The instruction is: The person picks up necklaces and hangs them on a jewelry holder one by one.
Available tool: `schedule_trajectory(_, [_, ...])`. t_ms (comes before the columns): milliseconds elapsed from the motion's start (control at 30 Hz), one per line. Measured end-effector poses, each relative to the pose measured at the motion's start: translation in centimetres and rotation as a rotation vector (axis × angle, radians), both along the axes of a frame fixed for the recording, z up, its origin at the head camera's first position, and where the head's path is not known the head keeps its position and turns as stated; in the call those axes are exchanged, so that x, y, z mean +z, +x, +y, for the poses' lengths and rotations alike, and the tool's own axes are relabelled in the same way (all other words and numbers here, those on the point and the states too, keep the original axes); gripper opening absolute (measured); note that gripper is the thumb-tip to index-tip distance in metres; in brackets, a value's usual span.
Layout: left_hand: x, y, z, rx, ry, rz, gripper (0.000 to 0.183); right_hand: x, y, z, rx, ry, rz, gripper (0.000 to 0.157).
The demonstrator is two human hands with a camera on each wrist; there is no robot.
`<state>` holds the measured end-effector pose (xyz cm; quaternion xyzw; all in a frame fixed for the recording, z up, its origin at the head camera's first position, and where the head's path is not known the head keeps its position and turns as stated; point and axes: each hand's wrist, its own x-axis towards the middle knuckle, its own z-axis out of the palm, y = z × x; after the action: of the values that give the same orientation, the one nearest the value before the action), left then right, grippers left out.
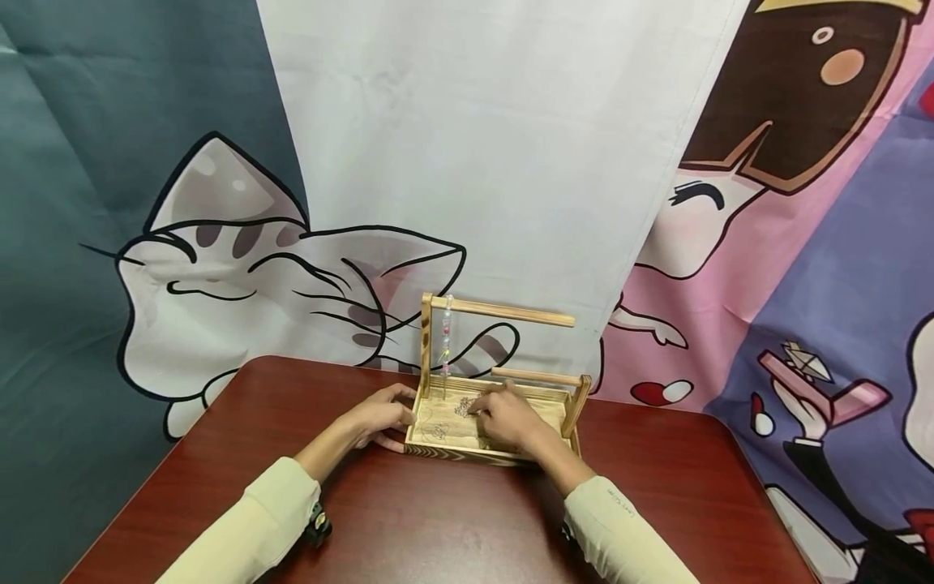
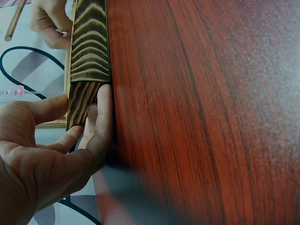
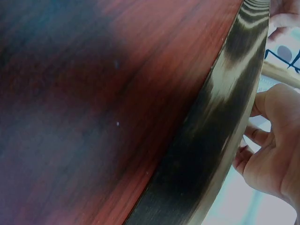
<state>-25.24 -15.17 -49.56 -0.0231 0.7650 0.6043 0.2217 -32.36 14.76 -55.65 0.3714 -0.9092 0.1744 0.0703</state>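
Note:
A wooden jewelry stand [image 1: 467, 454] with a shallow tray base stands on the table. My left hand [image 1: 381, 418] grips the tray's left end; in the left wrist view its thumb is at the rim and its fingers are against the outer side. Inside the tray, my right hand [image 1: 511, 418] reaches down with bent fingers, fingertips at a small heap of thin chain [image 1: 464, 405]. The right wrist view has those fingertips partly hidden behind the tray wall [image 3: 220, 93], so I cannot tell whether they pinch anything. A second thin chain [image 1: 438, 431] lies near the front left corner.
From the stand's tall upper bar [image 1: 511, 311] hangs a beaded strand [image 1: 447, 332] with pink and clear beads. A lower bar [image 1: 540, 375] rises at the right end. The reddish-brown table [image 1: 350, 519] backs onto a printed cloth [image 1: 474, 146] with cartoon figures.

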Motion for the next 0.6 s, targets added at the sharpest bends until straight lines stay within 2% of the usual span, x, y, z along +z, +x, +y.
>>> schedule_trajectory(33, [0.0, 0.0, 0.0, -0.001, -0.002, 0.001, 0.064, 0.5, 0.3, -0.1, -0.027, 0.009, -0.007, 0.034])
schedule_trajectory(100, [0.0, 0.0, -0.1, 0.002, -0.003, -0.001, 0.064, 0.3, 0.0, 0.0, -0.050, 0.013, 0.018, 0.033])
schedule_trajectory(200, [0.0, 0.1, -0.1, 0.002, -0.005, 0.000, 0.064, 2.7, 1.4, -0.5, -0.069, 0.022, -0.024, 0.031])
schedule_trajectory(233, [0.0, 0.1, -0.1, 0.002, -0.006, 0.001, 0.064, 2.6, 1.3, -0.5, -0.061, 0.020, -0.017, 0.033])
schedule_trajectory(300, [0.1, 0.1, -0.1, 0.003, -0.005, 0.001, 0.064, 3.6, 2.1, -0.8, -0.070, 0.019, -0.053, 0.031])
schedule_trajectory(333, [0.1, 0.1, -0.1, 0.003, -0.004, 0.002, 0.065, 3.2, 1.8, -0.8, -0.082, 0.012, -0.071, 0.029])
schedule_trajectory(400, [0.1, 0.1, -0.1, 0.001, 0.000, 0.002, 0.064, 1.8, 0.7, -0.4, -0.098, 0.010, -0.053, 0.026])
schedule_trajectory(467, [0.2, 0.1, 0.0, 0.003, 0.002, 0.000, 0.064, 2.4, 0.8, -0.4, -0.134, 0.000, -0.094, 0.021])
schedule_trajectory(533, [0.2, 0.1, 0.0, 0.001, 0.003, 0.001, 0.064, 1.8, 0.1, -0.3, -0.153, -0.007, -0.092, 0.021])
schedule_trajectory(600, [0.2, 0.1, 0.0, 0.000, 0.000, 0.000, 0.064, 2.6, 0.5, -0.6, -0.166, 0.000, -0.089, 0.020])
